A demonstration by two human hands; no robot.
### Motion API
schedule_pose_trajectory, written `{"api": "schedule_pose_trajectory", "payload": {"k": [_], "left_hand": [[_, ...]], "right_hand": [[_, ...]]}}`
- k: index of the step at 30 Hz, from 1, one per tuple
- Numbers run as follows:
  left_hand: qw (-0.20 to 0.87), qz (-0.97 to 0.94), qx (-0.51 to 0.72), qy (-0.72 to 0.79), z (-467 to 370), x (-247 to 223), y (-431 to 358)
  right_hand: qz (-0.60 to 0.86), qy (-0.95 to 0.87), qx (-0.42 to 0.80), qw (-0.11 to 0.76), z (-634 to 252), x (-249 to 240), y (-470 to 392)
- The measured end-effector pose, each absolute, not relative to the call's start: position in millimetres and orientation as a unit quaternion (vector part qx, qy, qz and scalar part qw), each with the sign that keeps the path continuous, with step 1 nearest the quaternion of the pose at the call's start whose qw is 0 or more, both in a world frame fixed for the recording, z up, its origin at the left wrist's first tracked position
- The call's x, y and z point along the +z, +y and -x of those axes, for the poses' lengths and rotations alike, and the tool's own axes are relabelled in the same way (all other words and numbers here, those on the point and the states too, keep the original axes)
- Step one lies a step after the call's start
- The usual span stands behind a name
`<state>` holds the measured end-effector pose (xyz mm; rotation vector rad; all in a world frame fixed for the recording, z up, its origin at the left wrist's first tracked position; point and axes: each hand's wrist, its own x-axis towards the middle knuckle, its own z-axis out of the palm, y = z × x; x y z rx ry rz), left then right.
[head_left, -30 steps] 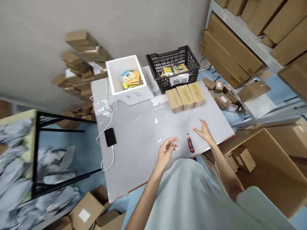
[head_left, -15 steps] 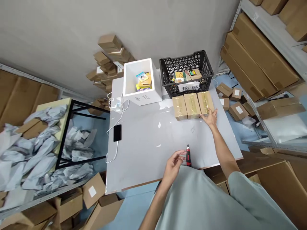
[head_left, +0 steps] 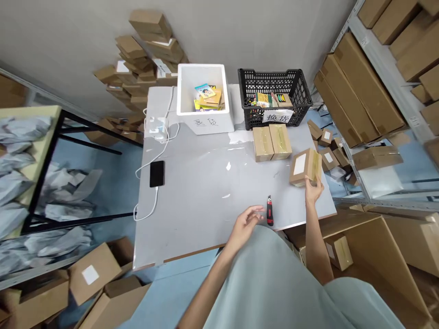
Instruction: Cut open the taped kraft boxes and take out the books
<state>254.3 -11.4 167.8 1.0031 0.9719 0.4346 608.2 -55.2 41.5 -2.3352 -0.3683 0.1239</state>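
My right hand (head_left: 313, 188) grips the near edge of a taped cardboard box (head_left: 303, 167) with a white label, tilted at the right side of the grey table (head_left: 192, 201). Two more taped boxes (head_left: 272, 142) stand side by side in front of the black crate (head_left: 276, 98). My left hand (head_left: 247, 224) hovers over the table's front edge, fingers apart and holding nothing. Just right of it lies a red and black box cutter (head_left: 270, 211).
A white foam box (head_left: 214, 123) holding small books stands at the back. A phone (head_left: 157, 174) with a white cable lies at the left. A large open carton (head_left: 377, 256) is below right, shelving (head_left: 387, 45) beyond.
My right hand has taken the rightmost of three boxes and moved it right and nearer, turning its label into view. The camera view has shifted. My left hand stays near the cutter.
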Motion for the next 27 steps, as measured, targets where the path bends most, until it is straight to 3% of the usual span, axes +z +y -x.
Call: {"api": "schedule_pose_trajectory", "payload": {"k": [6, 9, 12, 15, 20, 27], "left_hand": [[0.730, -0.461, 0.238, 0.445, -163.7, 128.5, 27.6], [0.694, -0.457, 0.264, 0.489, -113.8, 100.7, 51.0], [0.648, -0.455, 0.288, 0.538, -74.5, 73.9, 71.3], [0.623, -0.451, 0.271, 0.579, -47.1, 52.3, 82.4], [0.692, -0.439, 0.179, 0.544, -21.7, 30.6, 60.2], [0.693, -0.389, 0.213, 0.569, -17.1, 3.4, -0.1]], "right_hand": [[0.889, -0.214, 0.117, 0.388, -448.5, 80.6, -148.3], [0.851, -0.279, 0.215, 0.390, -373.6, 92.1, -149.5], [0.812, -0.390, 0.272, 0.338, -326.7, 97.2, -135.2], [0.764, -0.504, 0.325, 0.237, -311.2, 93.7, -116.1], [0.700, -0.582, 0.402, 0.100, -326.7, 71.4, -91.4], [0.731, -0.499, 0.439, 0.156, -341.1, 31.4, -101.6]]}}
